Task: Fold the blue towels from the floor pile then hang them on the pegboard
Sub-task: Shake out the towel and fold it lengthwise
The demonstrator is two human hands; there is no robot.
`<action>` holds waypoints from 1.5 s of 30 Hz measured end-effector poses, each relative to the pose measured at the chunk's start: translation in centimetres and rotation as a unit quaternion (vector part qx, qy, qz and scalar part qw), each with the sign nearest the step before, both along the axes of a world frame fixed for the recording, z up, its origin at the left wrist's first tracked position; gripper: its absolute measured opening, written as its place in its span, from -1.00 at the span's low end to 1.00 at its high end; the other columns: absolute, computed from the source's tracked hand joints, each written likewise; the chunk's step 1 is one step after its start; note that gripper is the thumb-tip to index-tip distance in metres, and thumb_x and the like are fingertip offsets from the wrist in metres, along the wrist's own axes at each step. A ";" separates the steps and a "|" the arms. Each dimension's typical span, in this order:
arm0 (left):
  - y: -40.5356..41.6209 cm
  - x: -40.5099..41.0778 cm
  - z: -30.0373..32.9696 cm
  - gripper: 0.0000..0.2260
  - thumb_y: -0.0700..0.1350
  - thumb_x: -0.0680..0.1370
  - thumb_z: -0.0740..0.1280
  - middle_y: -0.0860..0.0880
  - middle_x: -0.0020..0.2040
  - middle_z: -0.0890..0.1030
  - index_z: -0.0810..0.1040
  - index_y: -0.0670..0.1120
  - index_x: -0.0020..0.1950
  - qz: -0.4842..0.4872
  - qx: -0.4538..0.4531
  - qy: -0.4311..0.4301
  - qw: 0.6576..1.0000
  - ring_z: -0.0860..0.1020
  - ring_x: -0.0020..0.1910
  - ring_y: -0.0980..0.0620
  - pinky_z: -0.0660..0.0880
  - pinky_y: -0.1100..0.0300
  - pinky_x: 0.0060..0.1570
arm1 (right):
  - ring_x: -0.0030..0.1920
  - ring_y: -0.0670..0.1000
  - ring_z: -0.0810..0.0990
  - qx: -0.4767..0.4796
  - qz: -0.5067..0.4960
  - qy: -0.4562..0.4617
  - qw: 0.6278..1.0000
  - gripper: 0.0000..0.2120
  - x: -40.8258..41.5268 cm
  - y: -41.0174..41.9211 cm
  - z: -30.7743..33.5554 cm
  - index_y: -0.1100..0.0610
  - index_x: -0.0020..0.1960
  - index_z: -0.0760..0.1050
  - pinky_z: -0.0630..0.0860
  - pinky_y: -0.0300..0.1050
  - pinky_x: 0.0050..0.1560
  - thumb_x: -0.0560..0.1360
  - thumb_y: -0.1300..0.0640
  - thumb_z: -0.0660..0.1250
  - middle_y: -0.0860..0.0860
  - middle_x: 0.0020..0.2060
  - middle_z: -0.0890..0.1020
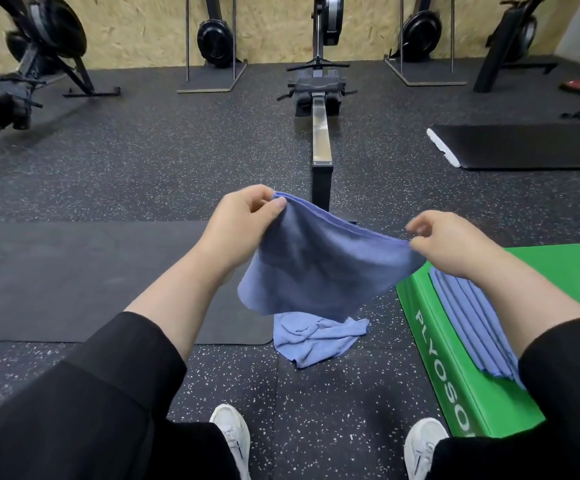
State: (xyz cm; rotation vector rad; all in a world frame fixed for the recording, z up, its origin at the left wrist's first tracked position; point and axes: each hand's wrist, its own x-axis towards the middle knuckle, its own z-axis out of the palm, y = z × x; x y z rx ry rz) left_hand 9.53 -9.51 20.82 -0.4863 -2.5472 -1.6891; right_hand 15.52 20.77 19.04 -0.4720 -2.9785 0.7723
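Note:
A blue towel hangs spread in the air in front of me. My left hand pinches its upper left corner, and my right hand pinches its upper right corner. Below it a crumpled blue towel lies on the speckled floor. Several folded blue towels lie stacked on the green plyo box at my right. No pegboard is in view.
A black mat lies on the floor at left. A rowing machine rail runs straight ahead, with more machines along the wooden wall. Another black mat lies at far right. My white shoes stand at the bottom.

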 end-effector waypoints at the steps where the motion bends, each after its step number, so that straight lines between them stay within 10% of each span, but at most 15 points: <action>1: 0.7 0.2 0.1 -0.84 -0.02 0.61 0.34 -0.01 -0.25 0.62 0.62 -0.05 -0.09 -0.014 -0.026 0.016 0.999 0.46 -0.25 0.10 0.48 0.02 -0.11 | 0.20 0.06 0.58 -0.012 0.035 0.011 0.999 -0.66 -0.1 -0.8 0.3 0.05 0.29 0.55 0.45 -0.09 0.20 0.51 0.14 0.40 0.01 0.20 0.62; 6: 3.8 1.3 0.3 -0.87 -0.07 0.62 0.36 0.08 -0.32 0.60 0.65 -0.03 -0.09 -0.087 -0.120 0.062 0.987 0.43 -0.34 0.24 0.38 0.27 -0.23 | 0.31 -0.20 0.51 -0.176 0.219 0.059 0.958 -0.42 -0.5 -6.8 1.8 0.00 0.41 0.46 0.41 -0.20 0.32 0.44 0.01 0.55 -0.15 0.28 0.58; 10: 4.9 1.2 -0.3 -0.89 -0.09 0.56 0.45 -0.08 -0.24 0.67 0.64 -0.08 -0.14 -0.084 -0.082 0.040 0.992 0.47 -0.30 0.13 0.40 0.13 -0.22 | -0.21 -0.11 0.46 -0.223 0.248 0.072 0.940 -0.82 -1.8 -9.0 1.0 0.11 -0.06 0.58 0.39 -0.06 -0.12 0.43 0.05 0.49 0.01 -0.26 0.58; 14: 4.3 1.0 -0.8 -0.82 0.06 0.52 0.46 -0.01 -0.27 0.60 0.54 -0.01 -0.10 -0.040 0.081 -0.070 0.993 0.45 -0.33 0.11 0.36 0.14 -0.25 | -0.35 -0.13 0.29 -0.220 0.221 0.089 0.946 -0.74 -2.3 -9.2 1.3 0.20 -0.23 0.54 0.22 -0.14 -0.32 0.53 0.05 0.45 -0.07 -0.39 0.41; 19: 2.7 1.6 -2.0 -0.81 -0.09 0.52 0.49 -0.01 -0.11 0.65 0.59 -0.06 0.09 -0.169 0.051 -0.212 0.961 0.56 -0.17 0.08 0.45 0.10 -0.11 | -0.32 -0.13 0.36 -0.230 0.199 0.155 0.940 -0.84 -2.7 -8.3 1.4 0.17 -0.10 0.59 0.31 -0.12 -0.25 0.59 0.10 0.38 -0.04 -0.35 0.51; 30: -2.4 -0.1 -3.9 -0.75 -0.04 0.50 0.49 0.01 -0.42 0.41 0.53 -0.11 -0.27 -0.063 -0.338 -0.061 0.937 0.32 -0.38 0.03 0.20 0.23 -0.45 | -0.37 -0.18 0.40 -0.145 0.082 0.194 0.967 -0.91 -2.1 -2.3 -0.2 0.05 -0.03 0.55 0.31 -0.22 -0.28 0.63 0.14 0.29 -0.08 -0.32 0.55; 45: -6.3 -2.2 -5.1 -0.83 -0.05 0.66 0.28 0.02 -0.23 0.55 0.51 -0.04 -0.11 0.147 -0.281 0.037 0.948 0.50 -0.12 -0.11 0.32 0.08 -0.18 | -0.18 0.10 0.53 -0.061 0.019 0.166 0.984 -0.89 -1.3 -0.4 -1.7 0.04 -0.06 0.57 0.34 -0.09 -0.14 0.61 0.16 0.31 -0.04 -0.26 0.59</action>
